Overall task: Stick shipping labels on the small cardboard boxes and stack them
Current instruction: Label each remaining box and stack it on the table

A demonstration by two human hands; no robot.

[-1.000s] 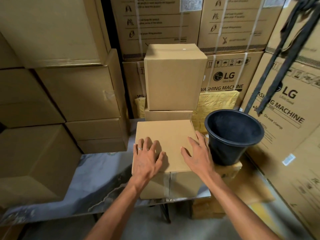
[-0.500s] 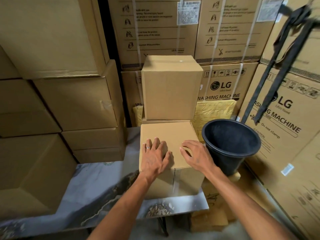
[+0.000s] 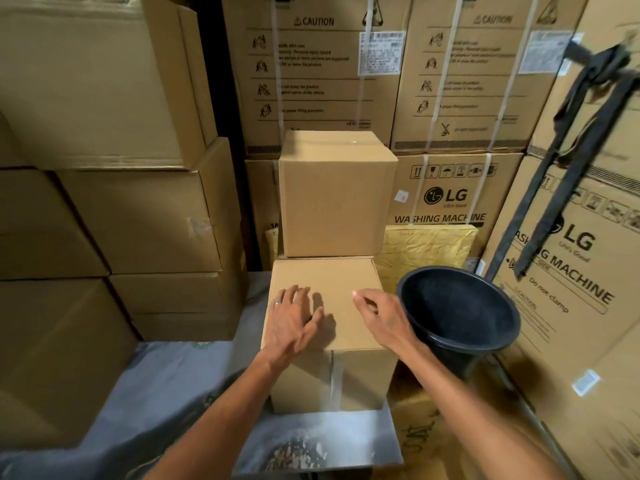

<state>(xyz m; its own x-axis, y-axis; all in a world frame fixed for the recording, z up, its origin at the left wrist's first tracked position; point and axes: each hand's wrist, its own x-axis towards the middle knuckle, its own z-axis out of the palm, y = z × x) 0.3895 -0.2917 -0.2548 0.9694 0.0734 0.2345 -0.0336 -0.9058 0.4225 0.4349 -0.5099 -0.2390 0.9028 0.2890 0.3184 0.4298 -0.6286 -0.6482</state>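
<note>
1. Near box [image 3: 329, 299]: a plain cardboard box standing on the grey table [image 3: 166, 386], close to the table's front right corner. Its top face is bare cardboard; a strip of clear tape runs down the middle of its front face.
2. Left hand [image 3: 294, 322]: lies palm down on the left half of the near box's top, fingers spread and nearly straight, holding nothing. A ring shows on one finger.
3. Right hand [image 3: 375, 311]: set over the right half of the same top face, fingers bent with their tips toward the cardboard. Whether anything is pinched between them cannot be told.
4. Far box [image 3: 337, 195]: a second plain box of like build, directly behind the near box and standing higher, on another carton of which only a thin edge shows. Clear tape glints along its top seam.
5. Bucket [image 3: 457, 306]: black, open-mouthed, tilted toward the viewer, just to the right of the near box and beside the right wrist.
6. Yellow parcel [image 3: 426, 247]: a crinkled yellow package behind the bucket, to the right of the far box.
7. Cartons [image 3: 450, 202]: large printed washing-machine cartons form the back and right walls; plain brown cartons are stacked at left.
8. Strap [image 3: 568, 168]: a dark strap hangs across the right-hand cartons.
</note>
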